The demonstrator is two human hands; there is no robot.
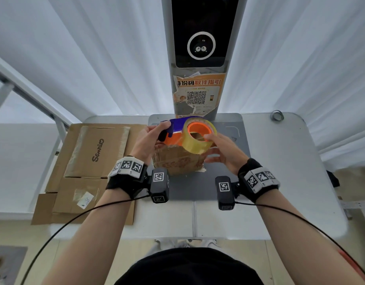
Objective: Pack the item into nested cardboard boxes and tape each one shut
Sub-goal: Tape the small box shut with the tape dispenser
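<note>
**Tape dispenser held above small box**

Head view: nearest the camera, two forearms with black wrist straps bearing black-and-white coded markers are seen reaching forward over a pale grey folding table [280, 182]. A small brown cardboard box [177, 161], wrapped in clear tape, is seen resting on the dark grey mat at the table's middle. Just above it, a blue and orange tape dispenser [173, 128] loaded with a roll of clear yellowish packing tape [198, 140] is gripped by the left hand [148, 140], fingers curled round its handle. The roll's near side is touched by the right hand [224, 151], its fingers loosely extended. Flattened brown cardboard sheets [91, 161] are laid to the left. Farther back, a grey kiosk column [200, 58] is backed by white curtains.
</note>
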